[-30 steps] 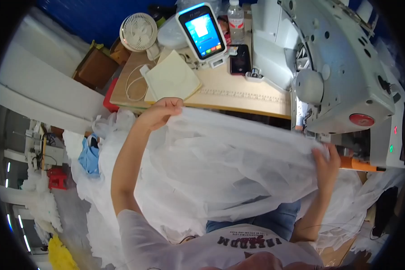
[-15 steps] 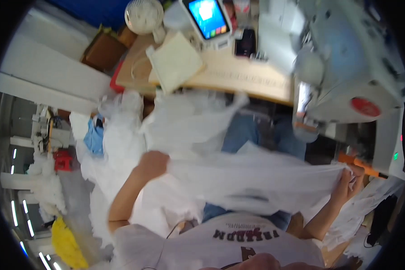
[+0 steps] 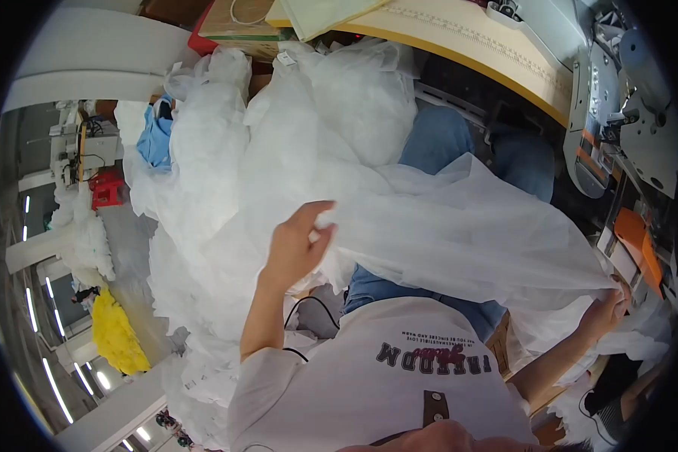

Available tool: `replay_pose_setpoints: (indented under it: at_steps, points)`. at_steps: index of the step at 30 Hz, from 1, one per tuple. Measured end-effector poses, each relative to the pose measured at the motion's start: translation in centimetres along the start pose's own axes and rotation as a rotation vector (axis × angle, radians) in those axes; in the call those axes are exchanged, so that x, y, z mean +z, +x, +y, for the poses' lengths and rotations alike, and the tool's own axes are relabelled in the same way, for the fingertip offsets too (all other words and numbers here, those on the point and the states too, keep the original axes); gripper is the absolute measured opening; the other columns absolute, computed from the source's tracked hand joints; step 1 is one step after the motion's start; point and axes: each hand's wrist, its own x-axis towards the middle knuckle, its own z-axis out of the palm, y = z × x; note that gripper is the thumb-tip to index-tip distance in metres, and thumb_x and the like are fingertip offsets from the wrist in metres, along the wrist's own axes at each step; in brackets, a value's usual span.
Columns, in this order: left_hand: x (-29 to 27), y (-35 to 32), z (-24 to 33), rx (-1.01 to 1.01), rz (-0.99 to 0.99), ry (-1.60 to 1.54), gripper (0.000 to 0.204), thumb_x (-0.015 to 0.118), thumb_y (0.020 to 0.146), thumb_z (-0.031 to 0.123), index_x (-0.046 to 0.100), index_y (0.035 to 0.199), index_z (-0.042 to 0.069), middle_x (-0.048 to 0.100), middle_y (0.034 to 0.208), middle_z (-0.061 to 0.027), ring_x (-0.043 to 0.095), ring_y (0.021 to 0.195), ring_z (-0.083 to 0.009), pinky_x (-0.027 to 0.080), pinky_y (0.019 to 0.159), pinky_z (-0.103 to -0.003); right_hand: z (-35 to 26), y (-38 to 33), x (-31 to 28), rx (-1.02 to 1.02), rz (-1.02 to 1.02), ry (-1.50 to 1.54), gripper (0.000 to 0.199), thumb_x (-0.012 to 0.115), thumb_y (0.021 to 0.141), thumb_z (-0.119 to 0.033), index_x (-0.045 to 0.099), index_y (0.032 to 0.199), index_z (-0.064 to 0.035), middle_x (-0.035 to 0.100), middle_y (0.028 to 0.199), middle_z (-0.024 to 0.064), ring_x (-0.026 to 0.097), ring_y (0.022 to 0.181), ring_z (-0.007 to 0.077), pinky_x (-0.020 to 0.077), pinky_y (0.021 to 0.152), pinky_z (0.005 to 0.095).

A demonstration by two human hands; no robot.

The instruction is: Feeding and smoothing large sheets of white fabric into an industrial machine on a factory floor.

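Sheer white tulle fabric [image 3: 429, 218] lies across my lap and stretches to the right. Its right end is pinched in my right hand [image 3: 610, 305], whose fingers are closed on the edge. My left hand [image 3: 297, 245] hovers over the left part of the cloth, thumb and fingers apart in a loose curve, with nothing gripped. Blue jeans [image 3: 441, 139] show beyond and below the cloth. To the left, the fabric runs into a large heap of white tulle [image 3: 203, 181].
A sewing machine [image 3: 591, 128] stands at the right by a wooden table [image 3: 474, 38] with a ruler strip. An orange part [image 3: 639, 245] sits near my right hand. Leftward are a blue cloth [image 3: 156, 135], a red stool [image 3: 107, 188] and a yellow heap [image 3: 118, 331].
My left hand has let go of the fabric, its fist now opened. My right hand still grips its end, farther right. The view has shifted, so the table sits higher in the picture.
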Motion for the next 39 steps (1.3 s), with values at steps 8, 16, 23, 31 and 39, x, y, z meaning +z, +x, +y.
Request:
replay_pose_setpoints:
  at_steps: [8,16,23,31,39]
  points:
    - [4.0,3.0,3.2,0.671,0.064,-0.127,0.032,0.072,0.07,0.011,0.06,0.1,0.007,0.061,0.097,-0.0122,0.056,0.089,-0.0294,0.045,0.078,-0.036,0.1,-1.0,-1.0,0.067,0.022,0.158,0.024,0.054,0.091,-0.023,0.054,0.104,-0.0023,0.056,0.104,0.0097,0.052,0.101,0.0207,0.0401,0.093,0.0358]
    - [-2.8,6.2,4.8,0.574,-0.184,-0.442,0.012,0.066,0.075,-0.002,0.055,0.072,0.002,0.059,0.084,-0.0082,0.055,0.084,-0.02,0.043,0.075,-0.029,-0.9,-0.4,-0.3,0.215,0.168,0.518,0.022,0.059,0.086,-0.01,0.054,0.105,-0.0008,0.059,0.103,0.0095,0.057,0.096,0.0219,0.0413,0.093,0.0347]
    - [-5.9,8.6,10.1,0.227,0.097,-0.817,0.003,0.062,0.079,0.007,0.06,0.081,0.005,0.057,0.079,0.0021,0.051,0.073,-0.0076,0.04,0.065,-0.02,-8.2,4.7,7.5,0.057,0.319,0.049,0.023,0.06,0.087,-0.016,0.059,0.103,0.0006,0.062,0.095,0.0054,0.056,0.09,0.012,0.0432,0.079,0.0264]
    - [-5.9,14.9,15.5,0.235,-0.482,-0.406,0.016,0.064,0.076,0.019,0.062,0.087,0.007,0.044,0.068,0.008,0.037,0.061,-0.0026,0.032,0.056,-0.016,-9.1,9.9,6.2,0.068,0.29,-0.711,0.015,0.058,0.085,-0.014,0.056,0.083,0.0008,0.058,0.076,0.0122,0.055,0.069,0.0256,0.0425,0.069,0.0334]
    - [-6.1,15.3,11.6,0.396,-0.25,-0.532,0.014,0.067,0.075,0.007,0.053,0.072,0.008,0.041,0.065,0.011,0.035,0.058,0.0003,0.027,0.049,-0.018,-8.4,10.6,8.5,-0.359,0.243,-0.86,0.016,0.052,0.082,-0.008,0.052,0.096,0.0004,0.054,0.092,0.0164,0.048,0.091,0.0352,0.0362,0.082,0.0412]
